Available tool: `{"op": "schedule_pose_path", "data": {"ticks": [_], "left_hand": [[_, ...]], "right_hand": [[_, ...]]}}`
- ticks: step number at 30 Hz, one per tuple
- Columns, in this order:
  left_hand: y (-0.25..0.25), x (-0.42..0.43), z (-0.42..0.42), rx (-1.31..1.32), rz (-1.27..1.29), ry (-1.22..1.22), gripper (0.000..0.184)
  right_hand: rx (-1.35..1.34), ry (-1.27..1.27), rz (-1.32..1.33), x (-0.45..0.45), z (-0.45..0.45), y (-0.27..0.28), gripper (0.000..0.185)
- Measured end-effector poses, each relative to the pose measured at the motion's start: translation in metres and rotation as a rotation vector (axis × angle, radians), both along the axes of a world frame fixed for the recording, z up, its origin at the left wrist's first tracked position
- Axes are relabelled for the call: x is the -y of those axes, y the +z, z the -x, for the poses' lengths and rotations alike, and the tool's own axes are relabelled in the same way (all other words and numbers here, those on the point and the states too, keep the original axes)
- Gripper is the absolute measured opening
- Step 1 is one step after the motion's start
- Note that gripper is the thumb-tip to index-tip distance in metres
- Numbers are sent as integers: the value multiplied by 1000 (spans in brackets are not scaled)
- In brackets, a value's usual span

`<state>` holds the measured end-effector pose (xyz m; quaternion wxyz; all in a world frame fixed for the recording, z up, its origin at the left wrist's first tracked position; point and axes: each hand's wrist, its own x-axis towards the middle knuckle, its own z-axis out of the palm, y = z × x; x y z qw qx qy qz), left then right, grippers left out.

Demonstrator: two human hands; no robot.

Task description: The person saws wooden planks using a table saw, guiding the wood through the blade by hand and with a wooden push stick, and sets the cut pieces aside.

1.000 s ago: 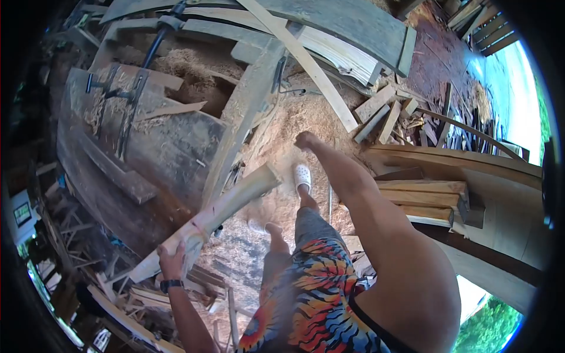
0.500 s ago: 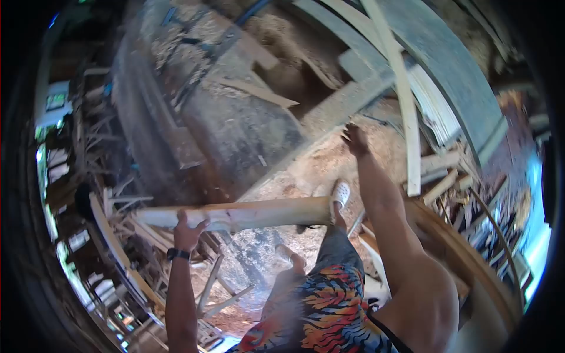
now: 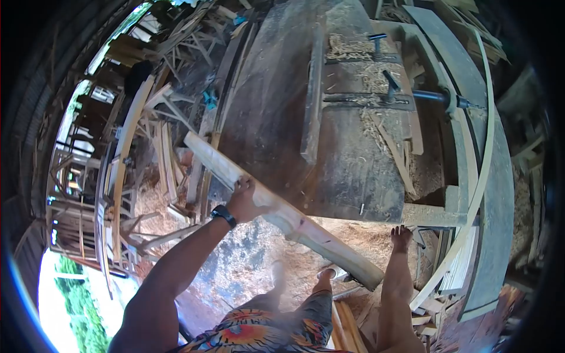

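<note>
My left hand [image 3: 244, 204] has its fingers clamped on the plank [image 3: 315, 233], aslant past the near-left corner of the bench [image 3: 271, 112]; whether my right hand [image 3: 401, 238] grips, I can't tell. I'd expect stiff, hefty wood: hold near both ends.

Beam [image 3: 303, 228] before workbench [image 3: 347, 176], shavings [image 3: 353, 52] on top

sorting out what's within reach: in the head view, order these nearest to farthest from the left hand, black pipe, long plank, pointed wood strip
1. Long plank: touching the left hand.
2. Pointed wood strip: on the bench, to the right.
3. Black pipe: right of the strip, higher in view.
</note>
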<state>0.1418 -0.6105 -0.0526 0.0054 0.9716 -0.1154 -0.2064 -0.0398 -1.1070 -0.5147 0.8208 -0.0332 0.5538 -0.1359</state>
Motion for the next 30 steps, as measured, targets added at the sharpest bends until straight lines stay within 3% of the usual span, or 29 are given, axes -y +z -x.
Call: {"op": "schedule_pose_path", "data": {"ticks": [2, 3, 6, 7, 10, 12, 14, 17, 19, 20, 21, 24, 25, 27, 30], "left_hand": [[-1, 0, 1, -3, -18, 4, 123], [-4, -3, 1, 7, 22, -17, 123], [-7, -4, 5, 44, 52, -28, 121], [-15, -9, 5, 59, 82, -43, 120], [-25, -11, 13, 104, 118, -22, 117], [-16, -9, 24, 102, 131, 31, 113], [-21, -10, 31, 142, 156, 34, 109], [-41, -16, 35, 272, 208, -30, 101], [-49, -21, 38, 300, 241, -71, 100], [-51, -24, 39, 317, 256, -90, 99], [-40, -29, 43, 312, 300, -96, 93], [-54, -61, 41, 232, 637, -182, 88], [-67, -70, 54, 416, 730, -145, 84], [-55, -95, 69, 428, 943, -34, 75], [-79, -117, 80, 178, 1109, 246, 77]], "right_hand": [[22, 19, 61, -12, 5, 18, 18], [4, 106, 152, -17, 9, 27, 33], [-132, 189, -30, -15, 14, 64, 49], [-234, 334, 24, -25, 14, 98, 54], [380, 969, 212, -39, 40, 216, 61], [576, 1014, 304, -49, 63, 294, 69], [688, 980, 392, -58, 82, 328, 78], [474, 1005, 655, -57, 96, 333, 59], [74, 1125, 986, -71, 85, 346, 41], [-130, 1242, 1147, -74, 79, 345, 42], [-167, 1194, 1230, -84, 81, 348, 40], [-323, 864, 1117, -130, 111, 349, 38], [-341, 777, 1095, -146, 127, 349, 36], [-328, 749, 1148, -187, 166, 354, 35], [-266, 832, 1199, -262, 219, 374, 38]]}}
